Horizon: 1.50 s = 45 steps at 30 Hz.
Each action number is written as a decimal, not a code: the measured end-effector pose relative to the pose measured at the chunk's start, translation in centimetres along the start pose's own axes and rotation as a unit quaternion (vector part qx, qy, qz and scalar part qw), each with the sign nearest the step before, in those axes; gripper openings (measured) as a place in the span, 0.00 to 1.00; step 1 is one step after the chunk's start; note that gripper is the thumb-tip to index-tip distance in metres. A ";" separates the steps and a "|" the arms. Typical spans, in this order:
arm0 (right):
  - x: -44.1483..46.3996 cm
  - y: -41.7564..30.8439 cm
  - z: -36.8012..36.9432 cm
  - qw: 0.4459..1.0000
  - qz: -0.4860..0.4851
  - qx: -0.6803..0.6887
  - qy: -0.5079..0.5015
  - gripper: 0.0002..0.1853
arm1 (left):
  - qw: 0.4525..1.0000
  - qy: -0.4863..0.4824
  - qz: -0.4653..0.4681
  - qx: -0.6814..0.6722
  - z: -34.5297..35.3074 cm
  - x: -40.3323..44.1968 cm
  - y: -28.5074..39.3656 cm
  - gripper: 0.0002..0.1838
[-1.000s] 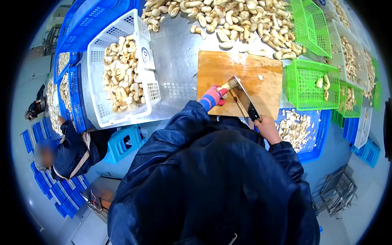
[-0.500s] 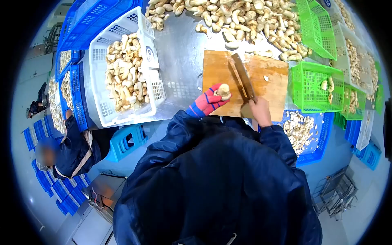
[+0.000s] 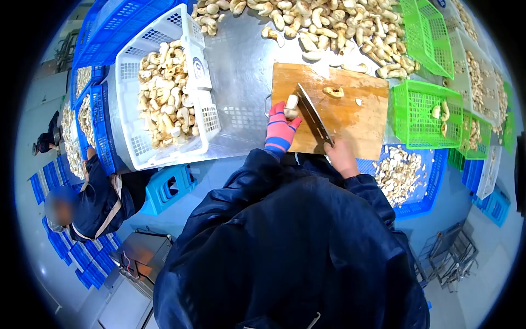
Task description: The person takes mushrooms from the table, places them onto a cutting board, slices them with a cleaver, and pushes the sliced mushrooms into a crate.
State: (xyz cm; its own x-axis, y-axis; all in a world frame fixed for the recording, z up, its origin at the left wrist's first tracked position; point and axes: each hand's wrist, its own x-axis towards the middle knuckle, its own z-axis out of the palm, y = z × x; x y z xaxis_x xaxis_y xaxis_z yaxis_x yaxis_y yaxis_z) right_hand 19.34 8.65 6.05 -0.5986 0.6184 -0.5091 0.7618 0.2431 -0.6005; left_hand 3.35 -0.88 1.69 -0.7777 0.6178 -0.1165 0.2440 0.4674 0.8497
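Observation:
My left hand [image 3: 281,131], in a pink and blue striped glove, holds a pale mushroom [image 3: 291,104] at the left edge of the wooden cutting board [image 3: 361,118]. My right hand [image 3: 343,157] is bare and closed round the handle of a knife [image 3: 315,113]. The blade slants up and left across the board, just right of the held mushroom. A browned mushroom piece [image 3: 333,92] lies on the board beyond the blade, with a small white scrap [image 3: 358,102] to its right.
A white crate [image 3: 204,118] of mushrooms stands left, a mushroom pile [image 3: 350,27] beyond the board. Right are a green basket [image 3: 427,140] with a few pieces and a blue crate [image 3: 435,178] of cut bits below. Another person [image 3: 104,203] works at far left.
The knife has swung from the board's middle towards my left hand. My left hand has turned upright with the mushroom. A browned piece now lies apart on the board.

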 end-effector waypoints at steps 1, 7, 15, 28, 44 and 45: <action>0.0 -0.1 0.0 1.000 -0.002 -0.008 0.000 0.14 | 0.999 0.017 0.031 0.024 0.2 -0.3 0.6 0.25; 0.0 -0.6 0.0 1.000 0.002 0.010 0.000 0.14 | 0.994 -0.052 -0.093 0.030 1.8 -0.7 -2.1 0.23; 0.7 -0.2 -0.7 1.000 0.021 0.011 -0.017 0.14 | 0.951 -0.043 -0.282 -0.122 3.0 -0.2 -2.6 0.24; -3.2 -0.9 -3.8 0.999 0.010 0.025 0.019 0.11 | 0.933 -0.078 -0.327 -0.126 -0.4 -1.0 -2.0 0.17; -3.2 -2.3 -2.4 0.995 -0.048 -0.087 -0.017 0.10 | 0.851 -0.124 -0.401 -0.314 2.0 -0.6 -6.0 0.19; -3.7 -2.7 -3.1 0.993 -0.053 -0.101 -0.025 0.10 | 0.849 -0.118 -0.390 -0.335 2.8 -0.5 -7.6 0.20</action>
State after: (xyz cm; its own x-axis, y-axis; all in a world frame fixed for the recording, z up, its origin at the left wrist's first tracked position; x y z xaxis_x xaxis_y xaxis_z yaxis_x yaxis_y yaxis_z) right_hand 20.21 8.02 11.45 -0.6857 0.5450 -0.4826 0.7251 0.4533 -0.5183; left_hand 3.48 -2.96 -6.12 -0.3942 0.4311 -0.8116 -0.7393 0.3760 0.5587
